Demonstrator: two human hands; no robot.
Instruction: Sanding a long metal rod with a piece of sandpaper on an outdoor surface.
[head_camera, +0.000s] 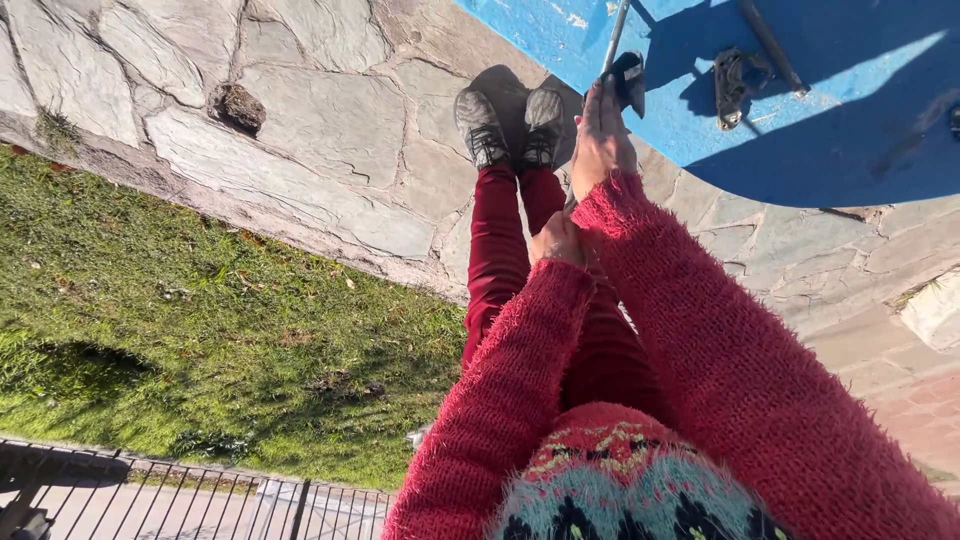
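My right hand (600, 140) stretches forward with its fingers straight and together. The fingertips rest against a dark handle piece (629, 80) at the end of a thin metal rod (615, 30), which lies over a blue painted surface (850, 120). I cannot see any finger wrapped around the handle. My left hand (558, 240) is curled against my red trouser leg (497, 250), with nothing visible in it. Both arms are in fuzzy red sleeves. My grey shoes (510, 125) stand together on stone paving.
A dark metal bracket (735, 85) and a second rod (770, 45) lie on the blue surface. Flagstone paving (320, 130) borders a grass strip (200, 330) on the left. A black metal fence (150, 495) runs along the bottom left, and a dark clump (238, 105) sits on the stones.
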